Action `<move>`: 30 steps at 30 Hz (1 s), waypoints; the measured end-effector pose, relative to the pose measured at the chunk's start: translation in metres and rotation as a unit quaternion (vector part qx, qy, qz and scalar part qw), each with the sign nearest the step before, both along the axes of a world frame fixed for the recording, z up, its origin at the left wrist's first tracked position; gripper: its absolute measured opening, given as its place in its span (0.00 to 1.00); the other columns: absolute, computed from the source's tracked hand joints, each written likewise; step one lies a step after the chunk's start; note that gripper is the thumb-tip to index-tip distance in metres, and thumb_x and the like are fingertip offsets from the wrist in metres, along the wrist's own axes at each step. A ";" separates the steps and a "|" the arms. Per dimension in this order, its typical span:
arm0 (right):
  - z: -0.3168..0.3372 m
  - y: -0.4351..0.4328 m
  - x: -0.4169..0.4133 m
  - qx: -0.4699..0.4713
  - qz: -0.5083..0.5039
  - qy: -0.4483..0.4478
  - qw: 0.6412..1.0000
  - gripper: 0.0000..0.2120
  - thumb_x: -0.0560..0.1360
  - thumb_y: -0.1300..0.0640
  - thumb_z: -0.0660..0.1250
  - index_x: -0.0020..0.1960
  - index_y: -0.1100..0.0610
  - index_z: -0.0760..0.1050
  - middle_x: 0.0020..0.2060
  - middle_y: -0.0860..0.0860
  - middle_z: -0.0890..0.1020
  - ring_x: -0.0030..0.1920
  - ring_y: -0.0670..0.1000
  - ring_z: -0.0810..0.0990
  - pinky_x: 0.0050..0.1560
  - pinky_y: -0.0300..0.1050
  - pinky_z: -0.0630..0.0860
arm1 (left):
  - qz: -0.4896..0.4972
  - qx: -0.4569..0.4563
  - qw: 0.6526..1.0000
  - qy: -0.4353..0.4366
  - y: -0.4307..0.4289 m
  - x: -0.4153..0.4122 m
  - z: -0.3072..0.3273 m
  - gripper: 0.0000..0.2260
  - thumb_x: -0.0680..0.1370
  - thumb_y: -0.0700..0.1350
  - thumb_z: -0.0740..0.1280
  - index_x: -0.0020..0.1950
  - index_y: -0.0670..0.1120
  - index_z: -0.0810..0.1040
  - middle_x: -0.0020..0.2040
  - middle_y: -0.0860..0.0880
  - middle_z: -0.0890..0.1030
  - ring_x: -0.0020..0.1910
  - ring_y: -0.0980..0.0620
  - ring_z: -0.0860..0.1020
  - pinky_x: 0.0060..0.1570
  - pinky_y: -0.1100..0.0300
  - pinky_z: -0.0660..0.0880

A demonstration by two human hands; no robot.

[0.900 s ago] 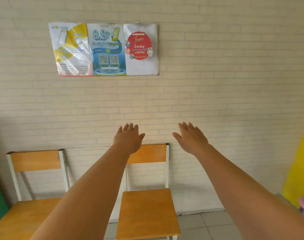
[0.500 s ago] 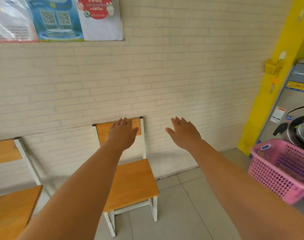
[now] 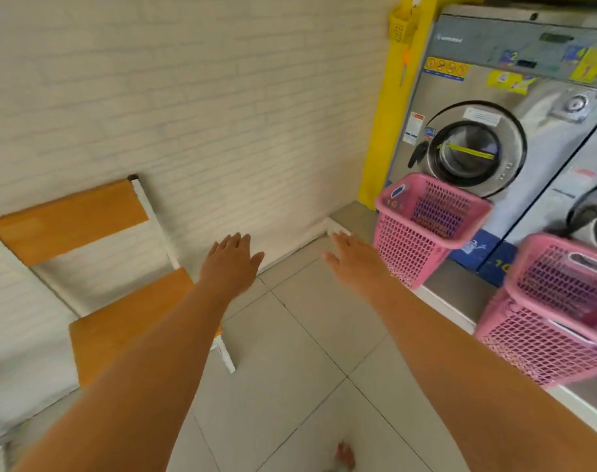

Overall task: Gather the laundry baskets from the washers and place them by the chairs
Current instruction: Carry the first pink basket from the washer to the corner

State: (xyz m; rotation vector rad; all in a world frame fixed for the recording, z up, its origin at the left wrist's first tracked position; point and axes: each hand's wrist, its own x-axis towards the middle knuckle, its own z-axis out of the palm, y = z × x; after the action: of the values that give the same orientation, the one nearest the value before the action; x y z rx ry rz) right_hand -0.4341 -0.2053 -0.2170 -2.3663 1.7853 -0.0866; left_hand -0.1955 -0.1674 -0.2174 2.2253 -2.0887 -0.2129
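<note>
- Both hands reach out in front of the person, palms down, fingers spread and holding nothing.
- The left hand [image 3: 230, 267] hovers near the middle of the view, just past the front corner of the chair seat.
- The right hand [image 3: 358, 262] hangs at about 3 o'clock from the left one, near the first basket but apart from it.
- A wooden chair [image 3: 120, 321] with a white frame stands at 9 o'clock against the pale brick wall [image 3: 188, 97].
- The nearest pink laundry basket [image 3: 426, 229] stands at 2 o'clock, on a raised ledge in front of the round door of a grey washer [image 3: 494, 114].
- Two more pink baskets [image 3: 556, 321] sit at 3 to 4 o'clock, seemingly one nested in the other, before a second washer [image 3: 593, 199] at the right edge.
- All baskets are well apart from the chair, with bare tiled floor [image 3: 290, 369] between.
- A yellow pillar [image 3: 385, 131] stands between wall and washers, with a small yellow holder [image 3: 401, 25] fixed near its top.
- A bare foot [image 3: 344, 454] shows at 6 o'clock.
</note>
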 end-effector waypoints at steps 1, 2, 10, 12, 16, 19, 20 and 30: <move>-0.008 -0.006 -0.014 0.002 -0.012 0.001 1.000 0.28 0.83 0.46 0.50 0.78 0.59 0.55 0.77 0.58 0.60 0.76 0.59 0.60 0.74 0.55 0.58 | -0.011 0.007 1.000 0.003 -0.013 -0.014 -0.006 0.28 0.83 0.57 0.48 0.79 0.43 0.54 0.79 0.43 0.56 0.79 0.45 0.53 0.77 0.50 0.49; -0.016 -0.013 -0.027 0.006 -0.024 0.002 1.000 0.28 0.83 0.46 0.50 0.78 0.59 0.54 0.77 0.58 0.60 0.76 0.59 0.60 0.74 0.56 0.58 | -0.023 0.011 1.000 0.005 -0.025 -0.027 -0.013 0.28 0.83 0.57 0.48 0.79 0.44 0.54 0.79 0.43 0.56 0.79 0.45 0.53 0.77 0.50 0.49; -0.066 -0.069 -0.140 0.046 -0.099 -0.015 0.994 0.27 0.83 0.46 0.51 0.77 0.60 0.56 0.75 0.58 0.64 0.75 0.59 0.63 0.75 0.56 0.60 | -0.075 0.051 0.995 0.035 -0.120 -0.139 -0.051 0.27 0.83 0.57 0.49 0.79 0.44 0.55 0.79 0.44 0.58 0.78 0.45 0.55 0.76 0.51 0.50; -0.071 -0.084 -0.165 0.039 -0.121 -0.031 0.991 0.26 0.83 0.47 0.52 0.76 0.60 0.59 0.73 0.58 0.67 0.72 0.59 0.66 0.72 0.55 0.64 | -0.085 0.056 0.994 0.048 -0.140 -0.164 -0.055 0.27 0.83 0.56 0.50 0.79 0.44 0.56 0.79 0.44 0.59 0.78 0.44 0.56 0.76 0.50 0.51; -0.082 -0.112 -0.209 0.034 -0.168 -0.058 0.984 0.24 0.82 0.48 0.54 0.73 0.61 0.63 0.68 0.58 0.73 0.66 0.59 0.71 0.66 0.54 0.67 | -0.106 0.080 0.989 0.061 -0.184 -0.207 -0.064 0.27 0.83 0.56 0.51 0.78 0.44 0.57 0.78 0.44 0.61 0.77 0.43 0.59 0.74 0.49 0.56; -0.096 -0.138 -0.240 0.045 -0.214 -0.077 0.973 0.23 0.82 0.49 0.55 0.72 0.61 0.64 0.65 0.59 0.74 0.64 0.60 0.73 0.65 0.54 0.69 | -0.121 0.108 0.984 0.073 -0.227 -0.235 -0.074 0.27 0.83 0.56 0.51 0.79 0.45 0.56 0.78 0.44 0.60 0.77 0.42 0.58 0.75 0.47 0.57; -0.101 -0.148 -0.249 0.052 -0.230 -0.086 0.968 0.22 0.82 0.49 0.55 0.72 0.60 0.64 0.65 0.59 0.74 0.64 0.60 0.73 0.65 0.54 0.69 | -0.129 0.114 0.982 0.077 -0.242 -0.242 -0.077 0.27 0.83 0.56 0.52 0.79 0.45 0.56 0.78 0.44 0.60 0.77 0.42 0.58 0.75 0.47 0.58; -0.136 -0.265 -0.312 0.065 -0.393 -0.119 0.910 0.21 0.81 0.52 0.58 0.71 0.60 0.66 0.64 0.59 0.76 0.63 0.61 0.74 0.60 0.55 0.72 | -0.203 0.164 0.962 0.084 -0.426 -0.313 -0.122 0.27 0.82 0.54 0.55 0.78 0.44 0.57 0.78 0.44 0.61 0.76 0.43 0.60 0.72 0.49 0.59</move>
State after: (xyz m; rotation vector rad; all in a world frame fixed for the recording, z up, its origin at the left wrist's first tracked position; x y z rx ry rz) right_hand -0.7466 -0.4706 -0.3534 -1.3429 2.3843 -0.3283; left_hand -0.5084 -0.5932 -0.3397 1.8057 -2.5360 -0.7978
